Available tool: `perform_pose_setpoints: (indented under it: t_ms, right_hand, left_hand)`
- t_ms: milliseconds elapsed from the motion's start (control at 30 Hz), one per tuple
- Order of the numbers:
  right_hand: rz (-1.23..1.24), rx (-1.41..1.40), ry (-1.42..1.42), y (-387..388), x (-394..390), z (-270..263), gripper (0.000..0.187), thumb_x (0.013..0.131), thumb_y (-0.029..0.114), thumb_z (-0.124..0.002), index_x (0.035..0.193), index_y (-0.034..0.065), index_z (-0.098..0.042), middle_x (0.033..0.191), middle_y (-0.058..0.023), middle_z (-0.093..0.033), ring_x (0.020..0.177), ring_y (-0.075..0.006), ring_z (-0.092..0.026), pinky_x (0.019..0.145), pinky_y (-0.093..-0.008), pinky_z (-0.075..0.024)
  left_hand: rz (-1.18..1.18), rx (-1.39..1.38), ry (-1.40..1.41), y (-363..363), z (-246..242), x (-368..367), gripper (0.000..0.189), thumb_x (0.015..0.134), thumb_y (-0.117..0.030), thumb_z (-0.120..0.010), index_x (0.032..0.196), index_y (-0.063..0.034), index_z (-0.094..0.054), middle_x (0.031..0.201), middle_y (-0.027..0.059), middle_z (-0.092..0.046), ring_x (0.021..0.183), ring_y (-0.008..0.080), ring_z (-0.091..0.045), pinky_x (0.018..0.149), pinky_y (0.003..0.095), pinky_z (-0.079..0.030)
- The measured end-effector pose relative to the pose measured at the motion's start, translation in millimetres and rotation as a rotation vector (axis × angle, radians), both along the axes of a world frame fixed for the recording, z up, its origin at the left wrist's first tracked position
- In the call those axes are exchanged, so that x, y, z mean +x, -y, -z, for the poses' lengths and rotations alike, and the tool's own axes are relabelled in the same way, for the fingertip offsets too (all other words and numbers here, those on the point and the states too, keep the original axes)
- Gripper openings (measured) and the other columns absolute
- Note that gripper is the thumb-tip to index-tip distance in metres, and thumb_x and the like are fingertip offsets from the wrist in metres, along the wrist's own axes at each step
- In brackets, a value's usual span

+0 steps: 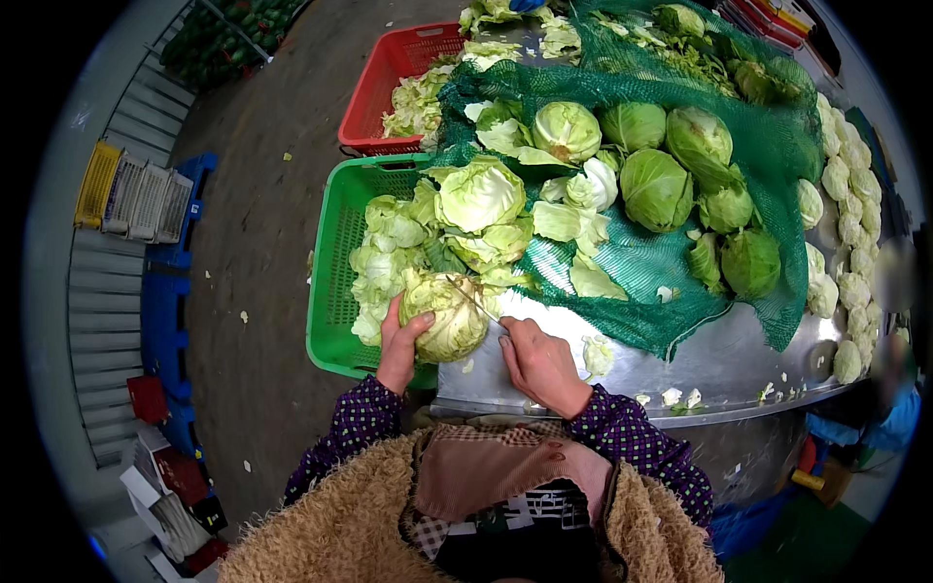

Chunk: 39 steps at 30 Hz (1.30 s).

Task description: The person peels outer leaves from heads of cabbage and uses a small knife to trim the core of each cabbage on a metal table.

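Note:
My left hand grips a cabbage head from its left side, over the near edge of the green crate. In my right hand is a knife, its thin blade lying against the upper right of that cabbage. Loose cabbage leaves fill much of the green plastic crate. Large pale leaves lie heaped between the crate and the table. Several whole cabbages rest on a green mesh sack to the right.
A stainless-steel table carries the sack, leaf scraps and rows of trimmed cabbages along its right side. A red crate with leaves stands beyond the green one. At left are blue pallets and stacked crates.

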State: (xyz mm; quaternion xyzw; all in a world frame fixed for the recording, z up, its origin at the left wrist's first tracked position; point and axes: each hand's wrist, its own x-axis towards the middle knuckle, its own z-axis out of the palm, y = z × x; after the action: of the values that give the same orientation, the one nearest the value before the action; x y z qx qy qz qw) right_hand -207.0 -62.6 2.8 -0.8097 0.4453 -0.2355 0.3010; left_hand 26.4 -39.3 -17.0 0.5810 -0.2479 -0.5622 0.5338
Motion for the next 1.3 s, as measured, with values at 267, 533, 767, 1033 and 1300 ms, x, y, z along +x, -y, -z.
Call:
perform_pose_setpoints:
  t_ms: [267, 533, 767, 1033, 1300]
  right_hand:
    - [-0.038, -0.024, -0.184, -1, 17, 21, 0.011, 0.087, 0.010, -0.057, 0.092, 0.0050, -0.048, 0.078, -0.0152, -0.058, 0.056, -0.0339, -0.061, 0.048, -0.0446, -0.0487]
    - [-0.045, -0.117, -0.270, 37, 29, 52, 0.009, 0.083, 0.005, -0.054, 0.088, 0.0012, -0.048, 0.066, -0.0151, -0.062, 0.055, -0.0300, -0.065, 0.045, -0.0381, -0.0508]
    - [-0.046, -0.125, -0.351, 65, 40, 49, 0.011, 0.083, 0.006, -0.054, 0.090, -0.0025, -0.054, 0.066, -0.0163, -0.066, 0.060, -0.0317, -0.068, 0.051, -0.0404, -0.0542]
    - [-0.082, 0.386, -0.097, 43, 17, 54, 0.028, 0.086, 0.014, -0.052, 0.105, -0.0067, -0.053, 0.088, -0.0318, -0.064, 0.087, -0.0455, -0.065, 0.079, -0.0497, -0.0523]
    - [-0.090, 0.429, 0.121, 34, 10, 40, 0.034, 0.093, 0.023, -0.055, 0.107, -0.0068, -0.059, 0.090, -0.0285, -0.066, 0.087, -0.0422, -0.066, 0.078, -0.0451, -0.0522]
  left_hand:
    - [0.005, 0.009, -0.021, 4, 1, 4, 0.070, 0.077, -0.020, -0.065, 0.138, 0.0039, -0.041, 0.120, 0.0150, -0.061, 0.108, 0.0217, -0.060, 0.095, 0.0335, -0.048]
    - [-0.094, 0.031, -0.003, 18, 15, 1, 0.059, 0.083, -0.029, -0.064, 0.128, 0.0065, -0.048, 0.115, 0.0142, -0.062, 0.102, 0.0214, -0.062, 0.091, 0.0324, -0.049]
    - [-0.034, 0.054, 0.133, 33, 19, 9, 0.055, 0.086, -0.030, -0.065, 0.125, 0.0068, -0.053, 0.112, 0.0150, -0.063, 0.100, 0.0216, -0.062, 0.090, 0.0323, -0.049]
    - [0.174, -0.131, 0.095, 0, 11, 8, 0.072, 0.072, -0.017, -0.067, 0.138, 0.0010, -0.044, 0.129, 0.0132, -0.056, 0.117, 0.0234, -0.055, 0.103, 0.0340, -0.042]
    - [0.271, 0.201, 0.581, 11, -24, -11, 0.059, 0.075, -0.024, -0.085, 0.114, 0.0034, -0.051, 0.106, 0.0133, -0.063, 0.094, 0.0162, -0.062, 0.084, 0.0277, -0.051]
